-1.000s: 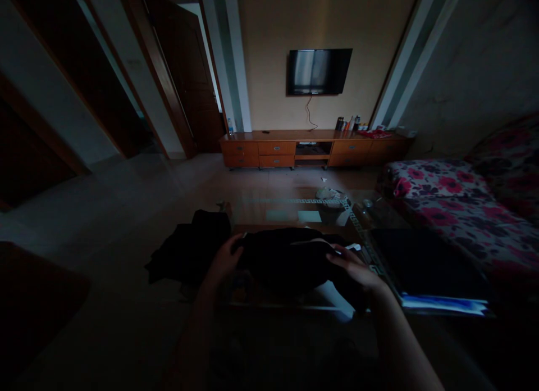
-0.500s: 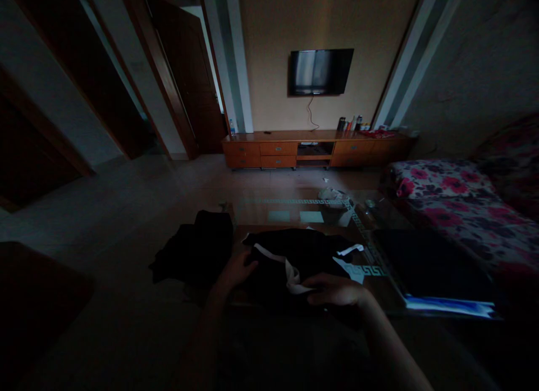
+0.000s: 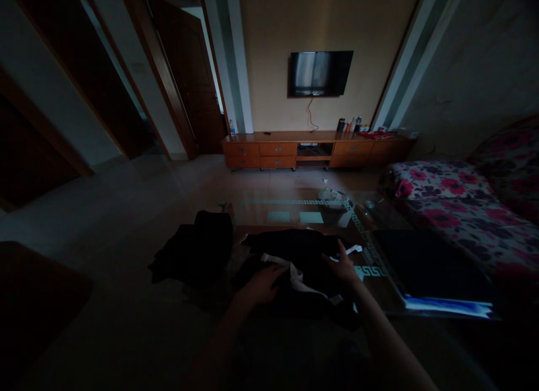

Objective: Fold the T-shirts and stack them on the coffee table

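Two hands work a black garment (image 3: pixel 301 250) on a glass table (image 3: pixel 269 211): the left hand (image 3: pixel 263 284) presses flat beside its white trim (image 3: pixel 295 276), the right hand (image 3: pixel 343 267) rests spread on its far side. More dark cloth (image 3: pixel 193 248) lies left of both.

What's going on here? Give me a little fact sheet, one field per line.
Place: dim living room
Left hand: resting on the black garment, by its white trim
Right hand: fingers spread on the same garment, farther right
Surface: glass coffee table with a patterned border
Beside the left hand: second dark cloth pile
Right of the garment: dark folder on blue-edged papers
Background: wall television over a wooden cabinet; floral sofa at right
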`<state>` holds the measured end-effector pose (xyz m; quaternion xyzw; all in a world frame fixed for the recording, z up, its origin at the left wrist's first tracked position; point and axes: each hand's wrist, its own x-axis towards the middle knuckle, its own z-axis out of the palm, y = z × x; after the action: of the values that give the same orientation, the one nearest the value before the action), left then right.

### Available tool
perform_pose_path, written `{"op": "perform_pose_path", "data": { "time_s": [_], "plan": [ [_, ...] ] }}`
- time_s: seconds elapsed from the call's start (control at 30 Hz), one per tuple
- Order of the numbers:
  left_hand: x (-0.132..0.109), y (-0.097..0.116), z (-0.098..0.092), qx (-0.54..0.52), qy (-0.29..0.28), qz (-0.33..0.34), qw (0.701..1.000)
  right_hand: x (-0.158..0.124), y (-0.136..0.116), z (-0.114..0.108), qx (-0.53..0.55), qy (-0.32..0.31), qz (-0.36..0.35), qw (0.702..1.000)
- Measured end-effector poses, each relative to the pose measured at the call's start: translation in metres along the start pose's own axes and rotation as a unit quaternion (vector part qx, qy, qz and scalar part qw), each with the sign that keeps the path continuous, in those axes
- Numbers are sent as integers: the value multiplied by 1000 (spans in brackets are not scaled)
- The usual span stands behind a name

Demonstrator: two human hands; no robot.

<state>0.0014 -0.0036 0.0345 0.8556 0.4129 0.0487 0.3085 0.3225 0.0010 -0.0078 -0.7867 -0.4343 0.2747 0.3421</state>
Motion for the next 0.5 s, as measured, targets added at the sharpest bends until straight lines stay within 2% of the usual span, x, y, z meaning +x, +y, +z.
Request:
{"op": "perform_pose_path", "data": {
  "time_s": [0.07,0.13,0.2,0.27,0.37,0.5],
  "plan": [
    [1,3,4,-17,-48,35,998,6,2,2,50,-2,2,999],
    [3,6,6,-26,-68,60,995,10,3,4,85,-1,14,996],
    [6,10,9,-19,-69,57,996,11,3,8,111,2,18,994],
    [8,14,12,-3,-56,23,998,10,3,12,150,16,28,988],
    [11,18,13,10,10,-16,1000,7,2,20,226,46,57,971],
    [15,12,1,75,181,-24,980,3,-4,25,342,65,85,934]
  ]
}}
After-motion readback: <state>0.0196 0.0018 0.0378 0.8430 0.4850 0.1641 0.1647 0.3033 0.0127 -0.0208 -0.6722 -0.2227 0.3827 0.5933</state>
